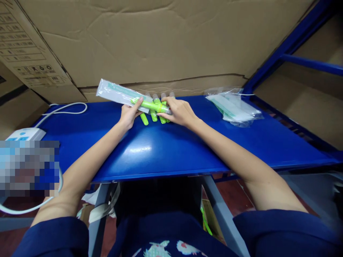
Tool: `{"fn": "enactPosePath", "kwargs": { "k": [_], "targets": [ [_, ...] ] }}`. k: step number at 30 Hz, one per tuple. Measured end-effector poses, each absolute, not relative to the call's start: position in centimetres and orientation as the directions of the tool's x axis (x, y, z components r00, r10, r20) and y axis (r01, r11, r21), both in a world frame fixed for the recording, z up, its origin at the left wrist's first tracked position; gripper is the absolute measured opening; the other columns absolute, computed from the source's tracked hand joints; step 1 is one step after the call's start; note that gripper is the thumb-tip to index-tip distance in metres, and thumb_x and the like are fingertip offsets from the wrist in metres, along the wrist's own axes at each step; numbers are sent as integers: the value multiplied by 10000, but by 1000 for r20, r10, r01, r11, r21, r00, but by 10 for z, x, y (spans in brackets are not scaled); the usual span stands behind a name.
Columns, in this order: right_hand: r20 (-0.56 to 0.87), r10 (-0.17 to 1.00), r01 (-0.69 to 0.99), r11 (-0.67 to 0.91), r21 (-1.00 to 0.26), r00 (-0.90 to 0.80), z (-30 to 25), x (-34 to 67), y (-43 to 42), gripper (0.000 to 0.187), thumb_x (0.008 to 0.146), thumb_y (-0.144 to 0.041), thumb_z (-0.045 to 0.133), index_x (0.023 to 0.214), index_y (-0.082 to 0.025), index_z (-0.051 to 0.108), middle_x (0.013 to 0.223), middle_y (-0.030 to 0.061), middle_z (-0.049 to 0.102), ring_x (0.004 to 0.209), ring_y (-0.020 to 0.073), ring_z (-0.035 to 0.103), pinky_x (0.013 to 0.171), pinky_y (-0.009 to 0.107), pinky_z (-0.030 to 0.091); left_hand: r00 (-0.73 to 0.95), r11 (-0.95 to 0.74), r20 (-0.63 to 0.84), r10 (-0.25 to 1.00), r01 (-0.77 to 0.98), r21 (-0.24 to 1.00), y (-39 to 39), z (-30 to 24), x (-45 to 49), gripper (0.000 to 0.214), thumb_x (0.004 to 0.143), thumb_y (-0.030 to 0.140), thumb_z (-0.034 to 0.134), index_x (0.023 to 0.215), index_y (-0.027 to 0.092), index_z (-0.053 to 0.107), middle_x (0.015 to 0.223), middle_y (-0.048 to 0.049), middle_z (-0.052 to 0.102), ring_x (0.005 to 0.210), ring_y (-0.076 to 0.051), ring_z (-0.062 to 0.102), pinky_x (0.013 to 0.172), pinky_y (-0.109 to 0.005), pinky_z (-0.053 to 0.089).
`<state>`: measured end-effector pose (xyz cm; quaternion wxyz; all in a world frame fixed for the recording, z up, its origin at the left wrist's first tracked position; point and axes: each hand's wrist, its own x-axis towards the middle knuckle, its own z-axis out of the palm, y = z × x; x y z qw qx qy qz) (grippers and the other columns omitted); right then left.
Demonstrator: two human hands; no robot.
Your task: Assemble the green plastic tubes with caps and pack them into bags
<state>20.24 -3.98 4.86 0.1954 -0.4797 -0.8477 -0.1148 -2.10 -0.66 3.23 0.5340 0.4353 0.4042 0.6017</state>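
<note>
My left hand [128, 115] is closed, its thumb pressing on a bright green tool with a clear cap [148, 104]. That same hand also grips a flat clear plastic packet [114, 92] with a white and pale green card inside, lying behind the green tool. My right hand [180, 110] has its fingers bent round the tool's clear-capped end, near a yellow band. What the tool is exactly cannot be made out. Under and behind it, several similar green capped tools [153, 116] lie side by side on the blue table [166, 150], partly hidden by both hands.
Clear plastic packets with cards [233, 107] lie to the right. A white power strip [26, 134] with a white cable [69, 104] is at the left. Cardboard [166, 43] stands behind the table, and a blue metal frame [284, 46] rises at the right.
</note>
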Motion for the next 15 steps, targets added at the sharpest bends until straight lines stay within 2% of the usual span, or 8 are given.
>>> {"fn": "enactPosePath", "kwargs": {
  "k": [7, 12, 15],
  "targets": [
    [421, 810, 870, 485, -86, -409, 42, 194, -41, 579, 1053, -583, 359, 1380, -125, 497, 1124, 200, 744, 984, 364, 719, 727, 379, 507, -49, -87, 75, 996, -334, 939, -14, 33, -11, 434, 666, 379, 946, 924, 140, 692, 959, -106, 797, 1015, -288, 780, 898, -413, 657],
    [426, 815, 864, 486, -131, -393, 45, 199, -38, 606, 993, -587, 512, 1414, -156, 446, 1180, 168, 732, 1002, 367, 720, 768, 406, 535, -138, -120, 75, 988, -358, 926, -3, 34, -20, 445, 663, 389, 949, 938, 162, 682, 999, -101, 803, 1100, -290, 761, 980, -424, 636],
    [430, 805, 850, 508, -141, -410, 45, 205, -35, 558, 983, -502, 551, 1407, -156, 442, 1191, 161, 722, 976, 334, 724, 757, 389, 538, -208, -135, 59, 976, -374, 918, 7, 34, -31, 444, 683, 415, 939, 946, 180, 671, 1023, -104, 806, 1151, -288, 743, 1030, -424, 616]
  ]
}}
